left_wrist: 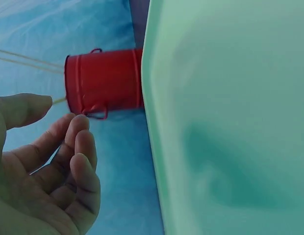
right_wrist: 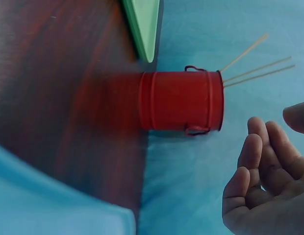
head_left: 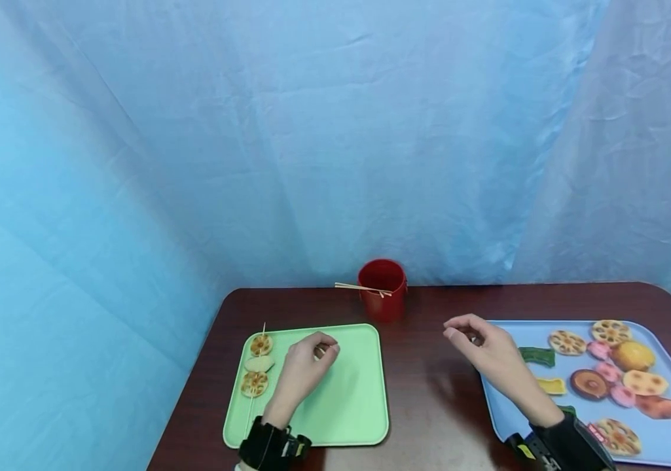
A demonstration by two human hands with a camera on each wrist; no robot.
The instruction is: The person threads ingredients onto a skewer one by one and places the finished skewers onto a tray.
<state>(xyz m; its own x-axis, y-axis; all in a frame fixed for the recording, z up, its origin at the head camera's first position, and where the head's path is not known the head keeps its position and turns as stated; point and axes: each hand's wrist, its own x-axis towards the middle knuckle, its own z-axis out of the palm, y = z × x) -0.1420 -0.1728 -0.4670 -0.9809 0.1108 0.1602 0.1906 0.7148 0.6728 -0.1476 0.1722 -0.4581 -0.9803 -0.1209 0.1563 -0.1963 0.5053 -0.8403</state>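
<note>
Over the green tray [head_left: 353, 399] hovers my left hand [head_left: 308, 366], fingers loosely curled, a gap between thumb and fingertips and nothing in it. On that tray's left side lies a skewer threaded with two lotus root slices [head_left: 254, 384] and a pale oval slice [head_left: 260, 364] between them. My right hand [head_left: 482, 343] is held above the left edge of the blue tray [head_left: 506, 409], its fingers relaxed and holding nothing. Behind and between the hands stands a red bucket [head_left: 383, 307] with several thin wooden skewers [right_wrist: 260, 73] sticking out of its mouth.
Play food crowds the blue tray: lotus root slices [head_left: 567, 343], a brown mushroom-like piece [head_left: 590, 384], pink pieces [head_left: 609, 371], a yellow lump [head_left: 633, 356], green pieces [head_left: 537, 356] and a yellow strip [head_left: 552, 386]. Blue cloth [head_left: 335, 144] hangs behind the dark wooden table [head_left: 417, 405].
</note>
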